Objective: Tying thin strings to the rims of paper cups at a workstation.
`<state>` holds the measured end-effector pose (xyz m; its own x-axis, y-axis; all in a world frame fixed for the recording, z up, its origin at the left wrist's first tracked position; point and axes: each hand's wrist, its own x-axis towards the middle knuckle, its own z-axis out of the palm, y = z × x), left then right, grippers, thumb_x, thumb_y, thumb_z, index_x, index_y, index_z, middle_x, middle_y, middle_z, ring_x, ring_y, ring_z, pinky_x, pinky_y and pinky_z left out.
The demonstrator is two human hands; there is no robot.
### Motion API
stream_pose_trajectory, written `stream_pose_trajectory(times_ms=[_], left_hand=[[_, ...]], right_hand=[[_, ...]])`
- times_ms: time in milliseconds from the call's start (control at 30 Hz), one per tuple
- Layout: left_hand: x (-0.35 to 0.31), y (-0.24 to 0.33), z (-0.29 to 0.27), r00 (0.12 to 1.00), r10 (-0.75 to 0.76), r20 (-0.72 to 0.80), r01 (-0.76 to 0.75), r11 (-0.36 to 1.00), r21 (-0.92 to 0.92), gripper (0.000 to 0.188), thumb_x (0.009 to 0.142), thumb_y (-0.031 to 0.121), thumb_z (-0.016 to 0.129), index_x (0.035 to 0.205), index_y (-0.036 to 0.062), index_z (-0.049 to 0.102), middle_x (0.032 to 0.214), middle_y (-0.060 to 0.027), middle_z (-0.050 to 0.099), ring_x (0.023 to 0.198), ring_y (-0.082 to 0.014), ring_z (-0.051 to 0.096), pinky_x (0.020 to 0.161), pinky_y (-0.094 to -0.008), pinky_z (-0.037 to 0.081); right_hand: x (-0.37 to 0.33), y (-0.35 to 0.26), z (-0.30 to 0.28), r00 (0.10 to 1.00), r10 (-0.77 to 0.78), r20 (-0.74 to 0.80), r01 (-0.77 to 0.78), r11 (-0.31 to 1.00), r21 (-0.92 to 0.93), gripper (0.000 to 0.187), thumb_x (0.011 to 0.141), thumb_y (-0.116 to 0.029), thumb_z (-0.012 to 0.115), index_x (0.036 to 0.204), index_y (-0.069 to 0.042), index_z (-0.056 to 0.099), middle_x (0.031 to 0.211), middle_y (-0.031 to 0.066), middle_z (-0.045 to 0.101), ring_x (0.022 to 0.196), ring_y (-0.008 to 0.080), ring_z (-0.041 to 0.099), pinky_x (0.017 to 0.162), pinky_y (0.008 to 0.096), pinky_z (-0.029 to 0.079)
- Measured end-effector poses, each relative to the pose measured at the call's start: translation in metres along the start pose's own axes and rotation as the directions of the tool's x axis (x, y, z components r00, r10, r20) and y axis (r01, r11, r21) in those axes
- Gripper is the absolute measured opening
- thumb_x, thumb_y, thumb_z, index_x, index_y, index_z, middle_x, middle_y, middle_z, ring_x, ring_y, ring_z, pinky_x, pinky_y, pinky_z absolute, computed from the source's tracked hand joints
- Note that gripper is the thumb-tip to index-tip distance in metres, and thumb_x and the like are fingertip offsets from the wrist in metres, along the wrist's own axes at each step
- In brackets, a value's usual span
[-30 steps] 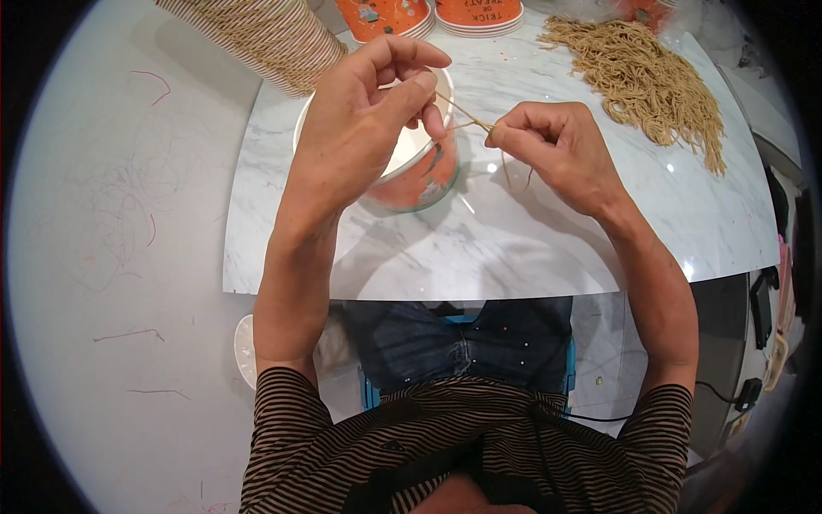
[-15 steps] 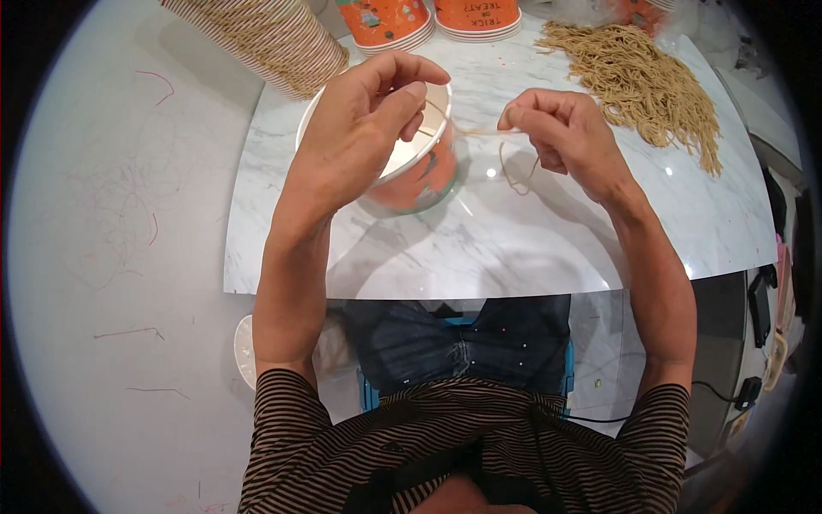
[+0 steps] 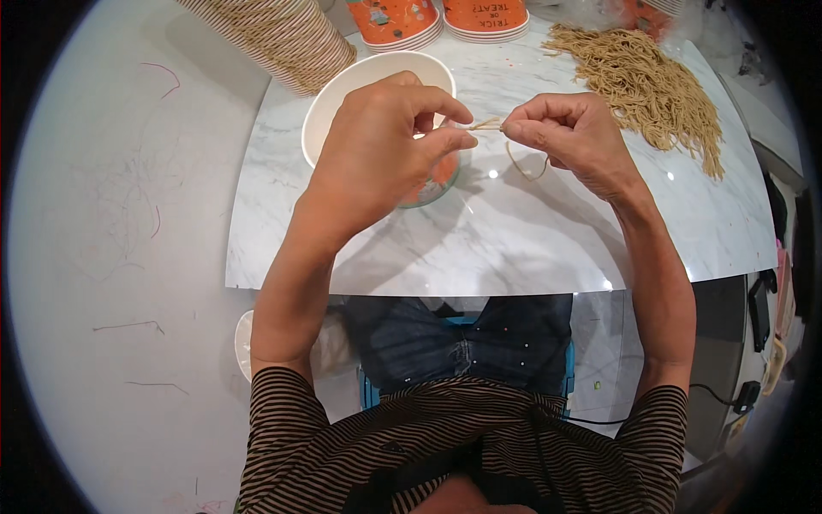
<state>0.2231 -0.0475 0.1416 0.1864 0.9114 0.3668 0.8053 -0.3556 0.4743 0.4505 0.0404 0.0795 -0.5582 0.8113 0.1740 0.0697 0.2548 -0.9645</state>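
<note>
A thin tan string [image 3: 533, 177] is pinched between the thumb and forefinger of my right hand [image 3: 575, 137], and a loop of it hangs below the fingers. Its short ends point left toward my left hand [image 3: 385, 150]. The thumb and forefinger of that hand are parted around those ends, with a gap between the tips. Behind and beneath my left hand stands a large paper bucket [image 3: 330, 107], white inside with an orange print outside. Part of its rim and wall is hidden by the hand.
A pile of tan strings [image 3: 642, 81] lies at the table's far right. Two stacks of orange paper buckets [image 3: 398, 24] stand at the back. A tall leaning stack of buckets [image 3: 274, 38] is at the far left beside the wall. The marbled table [image 3: 479, 248] has a curved edge.
My left hand has moved right, toward my right hand, and its thumb and forefinger have parted. The string between the hands, stretched before, now shows short ends at my right fingertips.
</note>
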Motion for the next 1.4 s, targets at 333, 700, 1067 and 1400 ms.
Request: stream_pose_trajectory(times_ms=[333, 700, 1067, 1400], left_hand=[[0.002, 0.007, 0.011, 0.997, 0.032, -0.066, -0.022, 0.990, 0.137, 0.011, 0.081, 0.018, 0.082, 0.088, 0.0085, 0.081, 0.075, -0.0077, 0.064, 0.069, -0.0260, 0.063, 0.064, -0.0397, 0.048], [0.002, 0.009, 0.010, 0.929, 0.287, -0.234, -0.248, 0.952, 0.181, 0.010, 0.077, 0.008, 0.082, 0.085, 0.0064, 0.076, 0.094, -0.0073, 0.064, 0.091, -0.0268, 0.063, 0.077, -0.0383, 0.050], [-0.003, 0.000, 0.007, 0.935, 0.274, -0.225, -0.246, 0.959, 0.142, 0.007, 0.078, 0.006, 0.078, 0.084, 0.0052, 0.074, 0.091, -0.0091, 0.068, 0.083, -0.0289, 0.066, 0.072, -0.0391, 0.051], [-0.009, 0.005, 0.016, 0.946, 0.252, -0.205, -0.205, 0.952, 0.226, 0.009, 0.082, 0.000, 0.074, 0.090, 0.0040, 0.072, 0.086, -0.0074, 0.069, 0.076, -0.0253, 0.067, 0.069, -0.0355, 0.052]], right_hand=[[-0.002, -0.004, -0.003, 0.999, -0.046, -0.016, 0.046, 0.999, 0.008, 0.023, 0.094, -0.023, 0.078, 0.099, -0.001, 0.080, 0.075, -0.0056, 0.065, 0.067, 0.0011, 0.050, 0.058, 0.0209, 0.038], [0.000, 0.002, -0.011, 0.980, -0.127, -0.155, 0.159, 0.963, 0.217, 0.020, 0.096, -0.021, 0.076, 0.103, -0.002, 0.078, 0.072, -0.0080, 0.062, 0.056, -0.0012, 0.042, 0.049, 0.0190, 0.030], [0.010, 0.016, -0.025, 0.891, -0.186, -0.413, 0.370, 0.826, 0.425, 0.024, 0.099, -0.018, 0.075, 0.112, 0.002, 0.075, 0.062, -0.0111, 0.044, 0.049, -0.0003, 0.027, 0.045, 0.0223, 0.018], [0.013, 0.015, -0.027, 0.857, -0.181, -0.482, 0.402, 0.821, 0.406, 0.026, 0.098, -0.020, 0.076, 0.112, 0.002, 0.074, 0.061, -0.0114, 0.040, 0.049, 0.0006, 0.025, 0.046, 0.0224, 0.018]])
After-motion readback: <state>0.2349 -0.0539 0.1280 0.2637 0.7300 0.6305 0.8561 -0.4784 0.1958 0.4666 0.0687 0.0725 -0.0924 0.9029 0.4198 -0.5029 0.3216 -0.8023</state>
